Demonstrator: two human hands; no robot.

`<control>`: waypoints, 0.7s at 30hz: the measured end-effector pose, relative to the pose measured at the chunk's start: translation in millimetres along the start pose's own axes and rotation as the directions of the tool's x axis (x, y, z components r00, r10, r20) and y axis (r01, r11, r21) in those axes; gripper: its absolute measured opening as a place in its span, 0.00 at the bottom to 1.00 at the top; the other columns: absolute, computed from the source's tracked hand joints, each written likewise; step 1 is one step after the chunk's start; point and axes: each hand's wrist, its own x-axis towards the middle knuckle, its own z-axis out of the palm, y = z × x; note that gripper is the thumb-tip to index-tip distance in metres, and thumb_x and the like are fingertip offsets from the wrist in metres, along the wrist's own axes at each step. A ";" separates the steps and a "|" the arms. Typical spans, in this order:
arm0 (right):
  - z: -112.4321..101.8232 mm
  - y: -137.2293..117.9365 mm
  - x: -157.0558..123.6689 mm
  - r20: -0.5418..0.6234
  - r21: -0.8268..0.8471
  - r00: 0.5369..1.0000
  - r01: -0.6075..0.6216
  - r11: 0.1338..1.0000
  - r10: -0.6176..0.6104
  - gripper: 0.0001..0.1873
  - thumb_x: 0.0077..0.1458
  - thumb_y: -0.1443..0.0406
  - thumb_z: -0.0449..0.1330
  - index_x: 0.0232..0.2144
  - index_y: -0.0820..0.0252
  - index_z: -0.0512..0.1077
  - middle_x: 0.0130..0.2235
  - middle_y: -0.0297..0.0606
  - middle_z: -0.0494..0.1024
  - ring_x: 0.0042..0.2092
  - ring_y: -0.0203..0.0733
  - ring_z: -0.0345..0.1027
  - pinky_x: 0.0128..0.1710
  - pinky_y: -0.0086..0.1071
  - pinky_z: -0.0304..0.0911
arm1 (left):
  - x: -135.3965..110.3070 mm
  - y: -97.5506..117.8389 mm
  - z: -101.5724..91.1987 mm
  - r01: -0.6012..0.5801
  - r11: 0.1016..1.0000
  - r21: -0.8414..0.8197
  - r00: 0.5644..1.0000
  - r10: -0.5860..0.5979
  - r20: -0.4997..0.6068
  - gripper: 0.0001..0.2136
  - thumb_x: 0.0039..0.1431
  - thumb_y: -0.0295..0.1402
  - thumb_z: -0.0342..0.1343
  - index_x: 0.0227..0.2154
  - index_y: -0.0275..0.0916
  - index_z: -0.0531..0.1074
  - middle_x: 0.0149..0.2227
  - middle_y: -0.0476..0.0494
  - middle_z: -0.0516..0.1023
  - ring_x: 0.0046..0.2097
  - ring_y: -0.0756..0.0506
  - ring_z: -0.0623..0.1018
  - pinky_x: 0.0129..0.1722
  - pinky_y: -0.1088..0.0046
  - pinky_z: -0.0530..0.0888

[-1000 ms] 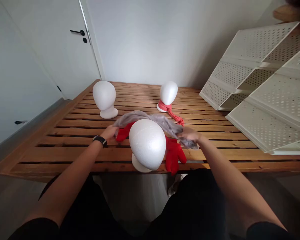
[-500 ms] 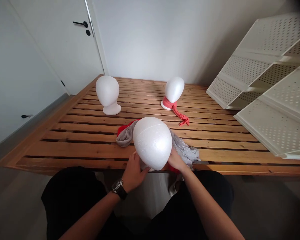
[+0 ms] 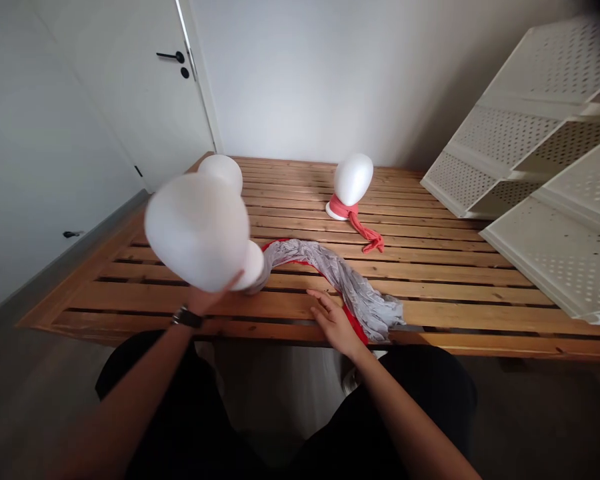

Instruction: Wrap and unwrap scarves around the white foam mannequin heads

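Observation:
My left hand point(image 3: 211, 297) grips a white foam mannequin head point(image 3: 200, 230) from below and holds it lifted off the table, blurred by motion, at the left. A grey scarf point(image 3: 337, 277) lies curved on the wooden slatted table point(image 3: 455, 267) over a red cloth point(image 3: 353, 323) that shows along its edges. My right hand point(image 3: 333, 320) rests flat and open on the slats, touching the near edge of the grey scarf. A black watch sits on my left wrist.
A second foam head point(image 3: 223, 170) stands at the back left, partly hidden by the lifted one. A third foam head point(image 3: 353, 180) with a coral scarf point(image 3: 360, 227) round its neck stands at the back. White perforated shelving point(image 3: 545, 173) leans at the right. A white door point(image 3: 145, 87) is at the left.
My left hand has lifted the near foam head off the table and swung it left. The grey scarf and red cloth stayed on the slats, and my right hand now lies flat beside them.

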 end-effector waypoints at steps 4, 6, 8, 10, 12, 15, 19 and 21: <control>2.1 20.4 -1.5 0.066 -0.072 0.993 -0.097 0.993 0.102 0.20 0.64 0.57 0.59 0.56 0.53 0.77 0.57 0.43 0.79 0.60 0.51 0.72 0.66 0.51 0.63 | 77.8 -31.0 -51.7 0.064 0.996 0.056 0.980 -0.052 -0.193 0.46 0.42 0.44 0.78 0.64 0.34 0.69 0.68 0.35 0.71 0.70 0.34 0.68 0.75 0.54 0.61; 5.7 24.0 -1.2 0.094 -0.076 0.990 -0.102 0.992 0.109 0.18 0.65 0.58 0.59 0.54 0.53 0.77 0.54 0.42 0.81 0.57 0.51 0.74 0.63 0.49 0.66 | 99.4 -52.5 -61.1 0.130 0.988 0.087 0.969 -0.108 -0.223 0.44 0.41 0.41 0.79 0.62 0.32 0.71 0.67 0.33 0.72 0.70 0.31 0.69 0.73 0.51 0.64; 8.7 23.8 0.1 0.099 -0.086 0.990 -0.094 0.992 0.102 0.18 0.65 0.58 0.59 0.54 0.53 0.77 0.53 0.42 0.81 0.56 0.51 0.74 0.61 0.48 0.67 | 110.2 -72.0 -61.4 0.159 0.981 0.109 0.963 -0.130 -0.235 0.44 0.40 0.39 0.79 0.61 0.30 0.72 0.66 0.31 0.73 0.69 0.29 0.70 0.71 0.49 0.66; 10.2 22.1 1.6 0.098 -0.095 0.990 -0.092 0.991 0.101 0.18 0.66 0.58 0.59 0.54 0.53 0.77 0.53 0.43 0.81 0.55 0.51 0.74 0.59 0.48 0.68 | 114.2 -86.5 -56.3 0.156 0.981 0.114 0.967 -0.128 -0.222 0.45 0.39 0.38 0.79 0.62 0.29 0.71 0.66 0.31 0.73 0.68 0.29 0.70 0.71 0.48 0.67; 10.6 20.7 2.3 0.102 -0.103 0.991 -0.079 0.991 0.090 0.17 0.66 0.58 0.59 0.54 0.53 0.77 0.54 0.43 0.80 0.56 0.50 0.74 0.59 0.47 0.68 | 115.7 -95.6 -50.1 0.150 0.984 0.097 0.966 -0.125 -0.225 0.47 0.39 0.39 0.79 0.64 0.30 0.69 0.67 0.31 0.72 0.69 0.30 0.69 0.71 0.49 0.67; 10.6 20.2 1.7 0.113 -0.107 0.991 -0.059 0.992 0.071 0.16 0.66 0.59 0.60 0.53 0.53 0.76 0.55 0.42 0.79 0.56 0.49 0.73 0.60 0.46 0.67 | 119.2 -101.5 -43.9 0.139 0.986 0.093 0.966 -0.115 -0.232 0.45 0.40 0.40 0.78 0.63 0.30 0.69 0.67 0.32 0.71 0.70 0.33 0.68 0.73 0.52 0.64; 10.7 19.6 -0.2 0.130 -0.072 0.988 -0.073 0.995 0.082 0.15 0.67 0.59 0.59 0.54 0.51 0.76 0.55 0.40 0.79 0.56 0.47 0.73 0.60 0.44 0.67 | 124.9 -100.0 -41.4 0.162 0.977 0.139 0.976 -0.137 -0.170 0.38 0.46 0.42 0.76 0.57 0.28 0.72 0.64 0.34 0.74 0.69 0.35 0.69 0.74 0.54 0.62; 10.3 17.6 -1.0 0.139 -0.064 0.987 -0.075 0.995 0.084 0.15 0.67 0.59 0.59 0.53 0.51 0.76 0.55 0.40 0.79 0.57 0.47 0.73 0.60 0.45 0.67 | 125.6 -95.9 -40.4 0.173 0.975 0.140 0.977 -0.152 -0.147 0.37 0.49 0.42 0.75 0.57 0.25 0.71 0.65 0.34 0.74 0.68 0.37 0.69 0.73 0.55 0.63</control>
